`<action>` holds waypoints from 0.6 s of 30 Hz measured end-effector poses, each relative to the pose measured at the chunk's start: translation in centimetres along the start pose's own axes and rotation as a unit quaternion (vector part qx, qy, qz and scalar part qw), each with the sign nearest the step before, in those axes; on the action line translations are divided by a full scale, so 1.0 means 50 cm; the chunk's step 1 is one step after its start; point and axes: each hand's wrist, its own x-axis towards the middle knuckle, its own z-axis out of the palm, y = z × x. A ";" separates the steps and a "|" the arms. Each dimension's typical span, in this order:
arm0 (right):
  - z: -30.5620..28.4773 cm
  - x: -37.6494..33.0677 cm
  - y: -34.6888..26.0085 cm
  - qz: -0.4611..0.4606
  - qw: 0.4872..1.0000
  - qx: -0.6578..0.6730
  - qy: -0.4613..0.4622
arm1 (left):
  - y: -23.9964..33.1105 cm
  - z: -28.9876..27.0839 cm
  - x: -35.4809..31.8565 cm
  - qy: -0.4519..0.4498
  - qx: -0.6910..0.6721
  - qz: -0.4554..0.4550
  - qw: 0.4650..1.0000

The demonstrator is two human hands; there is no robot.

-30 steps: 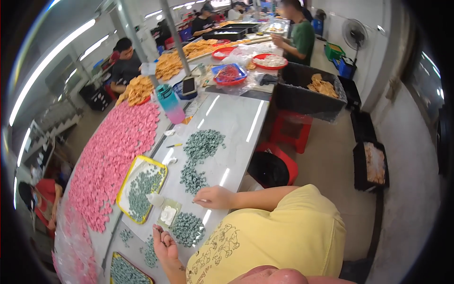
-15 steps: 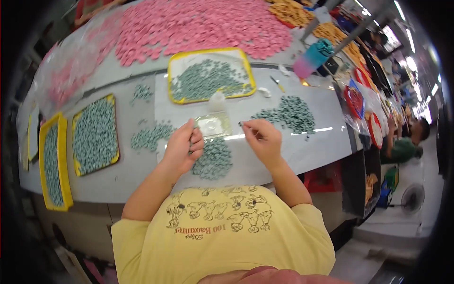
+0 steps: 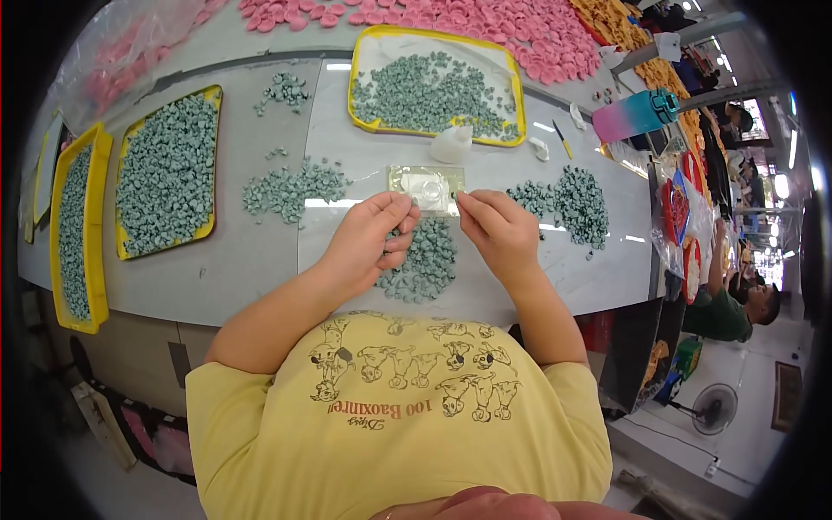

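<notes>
My left hand (image 3: pixel 371 241) is closed in a pinch over the front of the table, and a tiny greenish piece seems to show at its fingertips. To its right, the thumb and forefinger of my right hand (image 3: pixel 503 227) pinch a small dark piece (image 3: pixel 454 197), too small to name. The two hands are a short gap apart. Just beyond them lies a clear, flat container (image 3: pixel 425 184) with a round shape in it. Between my wrists spreads a pile of small grey-green pieces (image 3: pixel 422 264). A white, pointed-top object (image 3: pixel 451 145) stands behind the flat container.
A yellow-rimmed tray (image 3: pixel 354 95) of green pieces stands behind; two more yellow trays (image 3: pixel 214 147) (image 3: pixel 97 269) are at left. Loose green piles (image 3: pixel 581 208) flank my hands. Farther off are pink pieces (image 3: pixel 555 43), a pink-teal bottle (image 3: pixel 637 115) and a person in green (image 3: pixel 724 314).
My right hand has moved closer to my left, and the left has turned so its fingertips point toward the right. The whole view has shifted a little.
</notes>
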 end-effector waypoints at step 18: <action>0.084 -0.008 0.038 -0.138 0.980 -0.132 -0.047 | 0.001 -0.057 0.034 0.025 0.012 -0.052 0.998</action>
